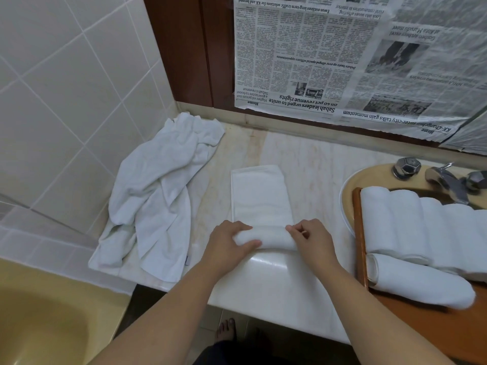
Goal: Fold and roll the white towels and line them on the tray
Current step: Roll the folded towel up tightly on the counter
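Both hands are working a folded white towel point(259, 196) on the marble counter point(311, 159), just left of the wooden tray point(360, 233). The left hand point(229, 242) and right hand point(311, 239) are curling their fingers over the ends of the started roll at the towel's near end. Soft, light terry is likely to spring loose, so gripping both ends evenly looks wise. Rolled towels point(411, 225) are lying side by side on the tray; a crumpled towel heap point(158, 191) is waiting further left. The upside-down newspaper point(329, 61) behind is reading "Sabah leaders urged to unite on 40 pct revenue rights".
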{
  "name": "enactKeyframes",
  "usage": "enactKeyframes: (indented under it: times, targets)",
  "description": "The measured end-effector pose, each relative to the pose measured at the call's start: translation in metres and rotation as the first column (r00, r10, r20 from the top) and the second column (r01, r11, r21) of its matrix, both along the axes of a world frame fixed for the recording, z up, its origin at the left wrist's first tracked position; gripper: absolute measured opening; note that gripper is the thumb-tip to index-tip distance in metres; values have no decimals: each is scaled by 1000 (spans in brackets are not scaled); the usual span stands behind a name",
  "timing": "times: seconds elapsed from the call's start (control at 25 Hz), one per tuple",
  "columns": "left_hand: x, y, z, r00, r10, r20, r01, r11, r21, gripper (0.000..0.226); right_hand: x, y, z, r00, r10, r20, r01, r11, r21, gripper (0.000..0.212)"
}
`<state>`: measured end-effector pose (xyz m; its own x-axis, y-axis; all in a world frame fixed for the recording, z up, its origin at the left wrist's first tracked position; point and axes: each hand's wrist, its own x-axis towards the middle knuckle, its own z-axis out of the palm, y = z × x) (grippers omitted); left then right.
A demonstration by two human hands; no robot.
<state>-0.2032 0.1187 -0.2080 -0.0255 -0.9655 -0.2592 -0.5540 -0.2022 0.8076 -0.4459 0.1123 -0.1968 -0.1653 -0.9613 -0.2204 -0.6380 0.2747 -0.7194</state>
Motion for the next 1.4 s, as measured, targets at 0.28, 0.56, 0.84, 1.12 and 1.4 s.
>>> enactKeyframes:
  times: [0.28, 0.56, 0.84, 1.12, 1.4]
  targets:
    - [10, -40, 10, 994, -99, -43, 104, 982, 155, 42, -8, 21, -12, 982, 177, 69, -177, 984, -3, 31]
    - [11, -21, 9, 984, 42, -175, -37, 999, 33, 51, -7, 10, -19, 984, 82, 157, -92, 994, 58, 36]
    - [13, -26, -1, 991, 109, -84, -107, 994, 24, 34, 2, -7, -18, 980, -52, 192, 28, 992, 125, 32]
    - [5, -41, -5, 991, 113, -67, -112, 993, 24, 38, 7, -16, -5, 939, -223, 260, 155, 954, 257, 30]
    - [5, -33, -35, 911, 87, 403, 158, 829, -536, 42, 34, 11, -30, 893, -74, -443, -106, 924, -367, 12]
